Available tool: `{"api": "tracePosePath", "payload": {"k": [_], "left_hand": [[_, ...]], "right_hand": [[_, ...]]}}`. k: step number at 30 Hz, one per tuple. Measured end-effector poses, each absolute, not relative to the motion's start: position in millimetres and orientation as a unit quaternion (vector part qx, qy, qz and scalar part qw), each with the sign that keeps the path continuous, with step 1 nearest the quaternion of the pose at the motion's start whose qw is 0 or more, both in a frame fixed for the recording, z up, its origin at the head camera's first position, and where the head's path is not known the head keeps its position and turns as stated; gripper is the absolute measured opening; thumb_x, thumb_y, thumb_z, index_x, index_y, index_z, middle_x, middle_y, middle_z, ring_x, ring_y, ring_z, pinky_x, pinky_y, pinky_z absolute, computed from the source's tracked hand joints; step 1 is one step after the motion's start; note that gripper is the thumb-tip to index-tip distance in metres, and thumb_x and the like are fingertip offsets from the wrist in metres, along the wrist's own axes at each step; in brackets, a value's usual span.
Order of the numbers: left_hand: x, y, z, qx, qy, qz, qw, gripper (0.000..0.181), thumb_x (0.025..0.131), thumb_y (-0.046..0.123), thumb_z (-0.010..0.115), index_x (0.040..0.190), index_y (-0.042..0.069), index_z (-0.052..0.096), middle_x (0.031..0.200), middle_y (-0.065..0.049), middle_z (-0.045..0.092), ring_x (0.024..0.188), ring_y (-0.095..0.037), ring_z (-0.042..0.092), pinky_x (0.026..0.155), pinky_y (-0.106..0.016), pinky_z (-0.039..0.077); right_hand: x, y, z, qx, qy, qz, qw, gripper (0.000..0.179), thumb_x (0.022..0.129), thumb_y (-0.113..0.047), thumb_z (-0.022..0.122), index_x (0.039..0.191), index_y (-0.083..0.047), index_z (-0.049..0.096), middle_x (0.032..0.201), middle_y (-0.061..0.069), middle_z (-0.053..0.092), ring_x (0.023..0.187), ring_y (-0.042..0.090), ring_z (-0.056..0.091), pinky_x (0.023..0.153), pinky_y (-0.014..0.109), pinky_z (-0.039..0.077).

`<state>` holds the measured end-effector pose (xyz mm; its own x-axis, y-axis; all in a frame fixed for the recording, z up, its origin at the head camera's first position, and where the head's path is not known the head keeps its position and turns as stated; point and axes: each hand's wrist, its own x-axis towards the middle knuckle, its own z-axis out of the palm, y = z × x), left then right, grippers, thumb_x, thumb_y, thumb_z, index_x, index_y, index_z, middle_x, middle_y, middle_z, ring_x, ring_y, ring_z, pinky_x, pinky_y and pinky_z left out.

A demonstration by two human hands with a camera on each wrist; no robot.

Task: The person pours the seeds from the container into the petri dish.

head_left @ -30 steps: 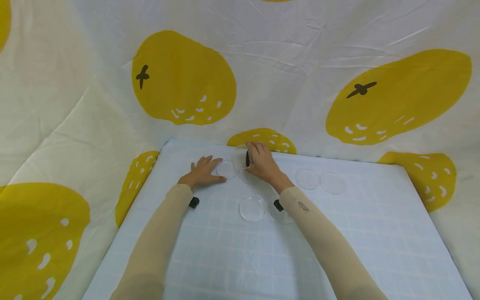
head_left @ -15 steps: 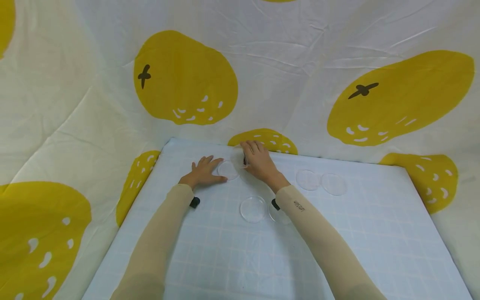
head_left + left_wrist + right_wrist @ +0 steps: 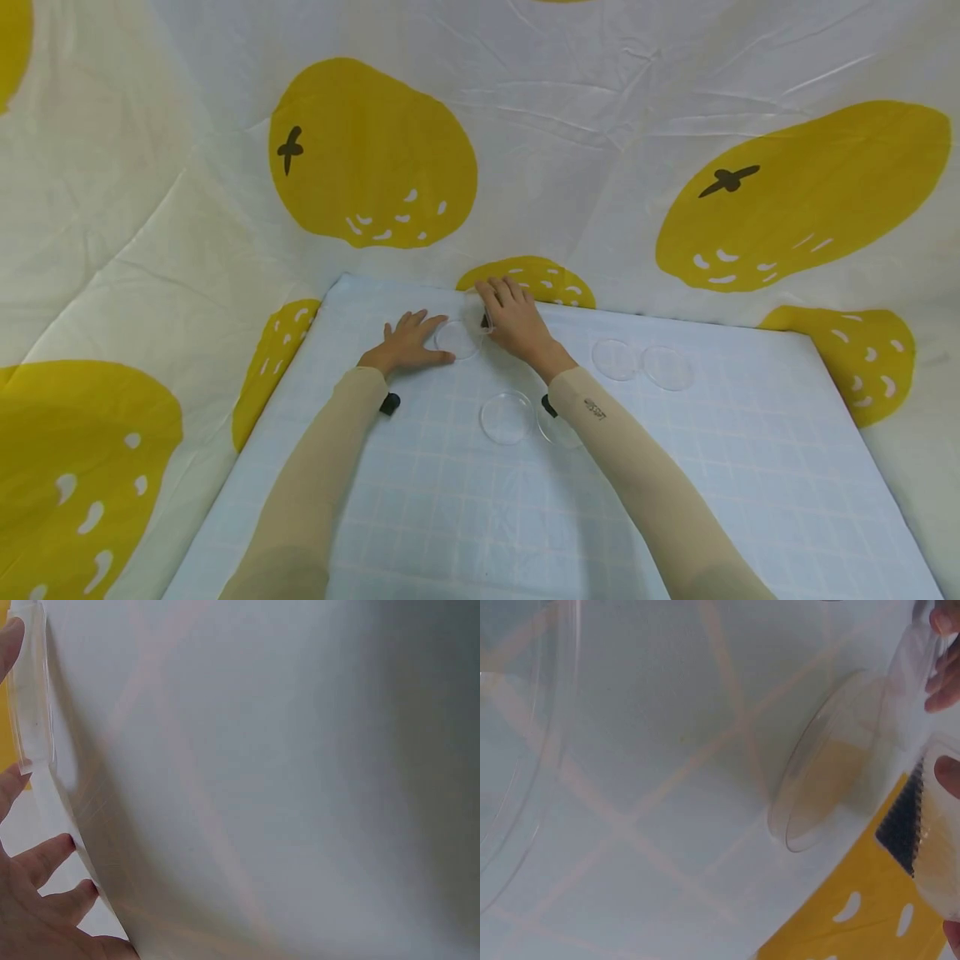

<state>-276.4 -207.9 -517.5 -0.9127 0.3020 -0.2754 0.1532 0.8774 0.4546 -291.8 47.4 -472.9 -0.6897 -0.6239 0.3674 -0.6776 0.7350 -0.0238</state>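
My left hand (image 3: 408, 343) rests on the cloth near the back edge. Its thumb and index finger hold a clear petri dish (image 3: 460, 340) by the rim, and the other fingers are spread. Just to the right, my right hand (image 3: 517, 325) grips a second clear petri dish piece (image 3: 474, 310), tipped up on edge above the table. A dark, ridged patch (image 3: 902, 832) shows at this piece in the right wrist view; whether it lies inside cannot be told. Another petri dish (image 3: 821, 761) lies close by, mostly hidden from the head view by the right hand.
Two more petri dishes, one (image 3: 615, 359) beside the other (image 3: 667, 367), lie to the right. Nearer are a dish (image 3: 507, 417) and one (image 3: 558, 427) partly under the right sleeve. A white curtain (image 3: 555, 183) with yellow fruit prints stands behind the table's back edge.
My right hand has shifted slightly left, bringing the tipped dish piece closer to the left hand; the piece has turned so more of its round face shows. My left hand stays put.
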Motion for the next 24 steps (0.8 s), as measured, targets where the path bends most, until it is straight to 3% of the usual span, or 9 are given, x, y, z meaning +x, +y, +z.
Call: {"api": "tracePosePath", "payload": {"k": [13,24], "left_hand": [[-278.2,-207.2,-518.9,0.114,0.955,0.21,0.173,0.094,0.083,0.073,0.064,0.159,0.029,0.029,0.165,-0.017,0.012,0.149,-0.045,0.001,0.107,-0.075,-0.003],[-277.8,-207.2,-520.9,0.114,0.957,0.205,0.17,0.095,0.082,0.075,0.062,0.159,0.03,0.028,0.165,-0.017,0.012,0.149,-0.044,0.001,0.108,-0.075,-0.002]], "right_hand": [[-291.3,41.8,-470.2,0.356,-0.918,0.041,0.169,0.085,0.082,-0.02,0.085,0.151,-0.008,0.037,0.148,0.021,0.04,0.137,0.043,0.036,0.106,0.058,0.037],[-290.3,38.4,-469.8,0.361,-0.913,0.032,0.185,0.074,0.089,-0.021,0.078,0.151,-0.008,0.038,0.147,0.021,0.041,0.137,0.043,0.037,0.105,0.057,0.039]]}}
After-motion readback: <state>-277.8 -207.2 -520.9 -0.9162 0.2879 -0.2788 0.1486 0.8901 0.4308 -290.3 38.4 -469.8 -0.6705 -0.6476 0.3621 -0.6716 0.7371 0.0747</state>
